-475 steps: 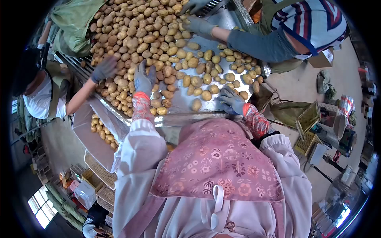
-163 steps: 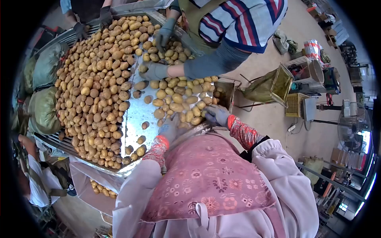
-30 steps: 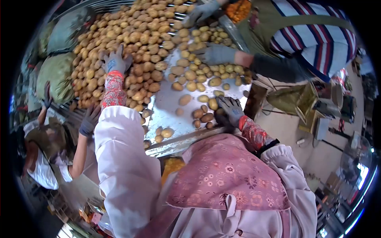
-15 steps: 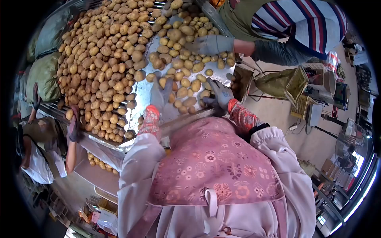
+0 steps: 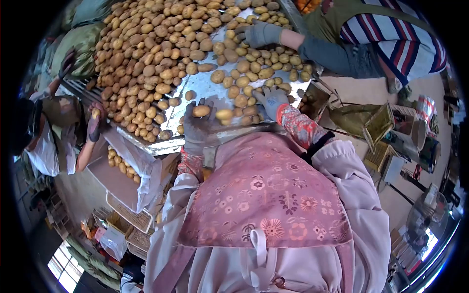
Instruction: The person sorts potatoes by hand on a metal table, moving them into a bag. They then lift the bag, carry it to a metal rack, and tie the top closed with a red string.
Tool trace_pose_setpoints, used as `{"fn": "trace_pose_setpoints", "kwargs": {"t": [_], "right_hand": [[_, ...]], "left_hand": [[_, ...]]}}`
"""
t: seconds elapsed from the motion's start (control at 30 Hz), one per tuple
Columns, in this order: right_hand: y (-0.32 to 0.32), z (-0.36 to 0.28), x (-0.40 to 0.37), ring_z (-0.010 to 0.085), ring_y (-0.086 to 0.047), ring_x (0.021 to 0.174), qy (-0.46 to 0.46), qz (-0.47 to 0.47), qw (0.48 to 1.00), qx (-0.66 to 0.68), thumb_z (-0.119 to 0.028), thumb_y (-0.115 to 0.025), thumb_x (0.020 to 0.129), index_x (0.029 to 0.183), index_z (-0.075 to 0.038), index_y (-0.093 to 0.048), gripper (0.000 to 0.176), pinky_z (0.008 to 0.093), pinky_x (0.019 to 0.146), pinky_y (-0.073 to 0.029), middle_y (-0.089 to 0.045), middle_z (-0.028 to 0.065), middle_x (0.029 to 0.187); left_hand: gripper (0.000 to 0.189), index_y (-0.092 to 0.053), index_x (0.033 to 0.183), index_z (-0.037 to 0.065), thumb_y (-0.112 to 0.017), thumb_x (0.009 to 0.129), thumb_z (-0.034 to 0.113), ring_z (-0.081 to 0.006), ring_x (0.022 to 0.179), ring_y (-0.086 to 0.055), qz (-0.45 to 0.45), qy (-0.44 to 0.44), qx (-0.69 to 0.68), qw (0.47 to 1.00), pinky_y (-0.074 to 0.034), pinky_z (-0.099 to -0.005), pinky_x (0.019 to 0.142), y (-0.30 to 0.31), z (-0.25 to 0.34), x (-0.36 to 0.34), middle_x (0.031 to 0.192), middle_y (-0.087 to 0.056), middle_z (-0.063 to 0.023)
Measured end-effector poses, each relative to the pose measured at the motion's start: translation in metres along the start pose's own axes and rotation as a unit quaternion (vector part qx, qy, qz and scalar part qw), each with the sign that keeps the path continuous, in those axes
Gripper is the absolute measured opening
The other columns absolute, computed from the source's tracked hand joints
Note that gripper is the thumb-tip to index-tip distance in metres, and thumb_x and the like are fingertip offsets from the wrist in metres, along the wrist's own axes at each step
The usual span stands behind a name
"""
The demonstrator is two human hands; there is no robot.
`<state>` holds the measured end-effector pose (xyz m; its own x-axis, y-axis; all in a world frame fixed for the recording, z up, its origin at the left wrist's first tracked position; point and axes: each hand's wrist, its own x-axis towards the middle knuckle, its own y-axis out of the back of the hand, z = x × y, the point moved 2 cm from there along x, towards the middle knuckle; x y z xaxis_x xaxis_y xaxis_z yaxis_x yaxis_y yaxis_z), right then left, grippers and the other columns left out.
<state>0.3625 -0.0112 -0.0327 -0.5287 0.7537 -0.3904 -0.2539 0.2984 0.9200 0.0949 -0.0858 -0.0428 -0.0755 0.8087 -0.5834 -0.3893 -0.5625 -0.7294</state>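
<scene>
Both my hands wear grey gloves with red patterned cuffs. My left hand [image 5: 195, 129] is at the near edge of a shiny metal table [image 5: 171, 117], its fingers around a potato [image 5: 201, 111]. Just right of it, a blurred yellow potato [image 5: 224, 115] is close to the fingertips. My right hand [image 5: 272, 101] lies palm down with fingers spread, touching small potatoes [image 5: 241, 101] near the table's right side. More loose potatoes [image 5: 266, 73] lie beyond it.
A large heap of potatoes [image 5: 146, 63] covers the table's left side. A co-worker's gloved hand [image 5: 261, 35] reaches in from the right. Another person's gloved hand [image 5: 95, 119] holds a potato at left. A lined box of potatoes [image 5: 122, 168] stands below.
The view has shifted. My left hand has drawn back toward the table's near edge with a potato. My right hand has its fingers more spread over the potatoes. The co-worker's hand has moved farther away.
</scene>
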Motion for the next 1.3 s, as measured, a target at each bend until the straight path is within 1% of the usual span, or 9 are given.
{"fn": "trace_pose_setpoints", "kwargs": {"t": [0.2,0.27,0.43,0.53,0.57,0.67,0.83,1.07,1.3], "right_hand": [[-0.037,0.014,0.038,0.0359,-0.066,0.091,-0.046,0.019,0.989,0.138,-0.030,-0.062,0.084,0.135,-0.013,-0.047,0.055,0.0470,0.075,-0.052,-0.066,0.0188,0.101],[-0.029,0.012,0.012,0.0327,-0.067,0.089,0.000,0.094,0.977,0.191,-0.032,-0.064,0.086,0.127,-0.010,-0.052,0.048,0.0441,0.075,-0.052,-0.066,0.0208,0.099],[-0.033,-0.013,0.005,0.0179,-0.059,0.065,-0.040,0.195,0.762,0.617,-0.037,-0.062,0.093,0.116,-0.001,-0.052,0.044,0.0294,0.061,-0.050,-0.061,0.0114,0.085],[0.038,-0.051,0.009,0.0112,-0.050,0.055,0.085,0.076,0.620,0.776,-0.036,-0.055,0.097,0.118,-0.003,-0.053,0.039,0.0241,0.050,-0.043,-0.056,0.0052,0.078],[0.054,-0.061,0.013,0.0090,-0.047,0.051,0.119,0.069,0.615,0.776,-0.035,-0.053,0.099,0.119,-0.004,-0.053,0.038,0.0223,0.046,-0.040,-0.054,0.0031,0.076],[0.061,-0.046,0.002,0.0170,-0.060,0.070,0.153,0.214,0.764,0.589,-0.028,-0.059,0.094,0.129,-0.007,-0.052,0.041,0.0300,0.063,-0.050,-0.062,0.0085,0.090],[-0.060,0.030,-0.039,0.0344,-0.057,0.115,0.127,0.109,0.965,0.202,-0.026,-0.068,0.080,0.130,-0.016,-0.053,0.053,0.0463,0.092,-0.048,-0.054,0.0131,0.132],[-0.091,0.071,-0.065,0.0399,-0.057,0.114,-0.023,0.163,0.915,0.368,-0.024,-0.060,0.086,0.137,-0.015,-0.049,0.052,0.0434,0.097,-0.046,-0.050,0.0171,0.137],[-0.061,0.021,-0.054,0.0427,-0.046,0.124,0.051,0.064,0.964,0.253,-0.026,-0.061,0.083,0.128,-0.016,-0.053,0.047,0.0552,0.097,-0.042,-0.047,0.0094,0.142]], "left_hand": [[0.028,-0.060,0.116,0.008,-0.059,0.096,0.028,-0.0197,0.093,-0.059,0.009,0.016,-0.075,0.997,-0.050,-0.0406,0.087,0.033,0.017,0.010,0.100,-0.062,-0.0040],[0.039,-0.054,0.130,0.005,-0.055,0.097,0.025,-0.0148,0.083,-0.057,-0.101,-0.016,0.202,0.974,-0.049,-0.0311,0.079,0.025,0.023,-0.001,0.102,-0.061,-0.0033],[0.063,-0.045,0.141,0.004,-0.055,0.094,0.045,-0.0187,0.081,-0.060,-0.212,-0.072,0.435,0.872,-0.051,-0.0295,0.069,-0.005,-0.007,-0.016,0.087,-0.061,-0.0058],[0.061,-0.048,0.137,0.003,-0.058,0.094,0.045,-0.0217,0.092,-0.062,-0.306,-0.395,0.657,0.565,-0.052,-0.0309,0.073,-0.030,-0.015,-0.025,0.110,-0.062,-0.0114],[0.058,-0.046,0.137,0.003,-0.059,0.095,0.041,-0.0222,0.096,-0.062,-0.283,-0.122,0.404,0.861,-0.053,-0.0308,0.075,-0.048,-0.017,-0.028,0.116,-0.060,-0.0123],[0.048,-0.046,0.134,0.003,-0.057,0.098,0.033,-0.0199,0.091,-0.061,-0.070,0.100,0.076,0.990,-0.052,-0.0286,0.076,-0.045,-0.021,-0.032,0.116,-0.061,-0.0113],[0.047,-0.041,0.139,0.006,-0.055,0.098,0.022,-0.0167,0.110,-0.057,-0.180,-0.294,0.229,0.910,-0.053,-0.0294,0.088,0.042,0.065,-0.053,0.119,-0.058,-0.0093],[0.058,-0.048,0.131,-0.001,-0.056,0.091,0.039,-0.0237,0.112,-0.058,-0.028,-0.297,-0.157,0.941,-0.048,-0.0325,0.098,0.108,0.247,-0.185,0.124,-0.057,-0.0120],[0.048,-0.049,0.129,-0.003,-0.062,0.085,0.013,-0.0219,0.105,-0.056,0.233,-0.691,0.372,0.574,-0.045,-0.0311,0.094,0.029,0.145,-0.108,0.120,-0.057,-0.0131]]}}
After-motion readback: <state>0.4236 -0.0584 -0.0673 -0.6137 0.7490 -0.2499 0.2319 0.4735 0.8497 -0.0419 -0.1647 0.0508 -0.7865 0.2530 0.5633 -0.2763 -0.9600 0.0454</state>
